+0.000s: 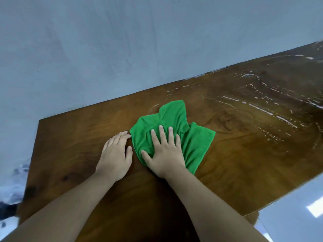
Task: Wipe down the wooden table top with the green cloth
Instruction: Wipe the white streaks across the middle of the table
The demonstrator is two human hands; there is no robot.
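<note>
Two bare hands are on the wooden table top [70, 145] in the single head view, which looks steeply down over both forearms. The right hand [164, 154] lies flat on the green cloth [167, 117], fingers straight and spread, palm pressing it to the wood; nothing is curled round the fabric. The left hand [115, 154] rests on bare wood just beside the cloth's left edge, fingers relaxed and holding nothing, its forefinger tip at or almost at the hem; whether it touches I cannot tell.

The cloth sits near the middle of the visible top, somewhat toward the far edge that meets the pale wall [104, 49]. It is bright green and soft-looking, like microfibre. It is spread out but rumpled, with folds running away from the palm, one flap bunched toward the wall and another fanned out to the right.

As for progress, glinting streaks [262, 109] and dotted beads curve in arcs across the right and far-right part of the top. They read as moisture, so that area has probably been gone over or wetted, and may need another pass to dry. The wood to the left and nearest the person looks matte and unmarked, so I judge it yet to be wiped. The job seems roughly midway.
</note>
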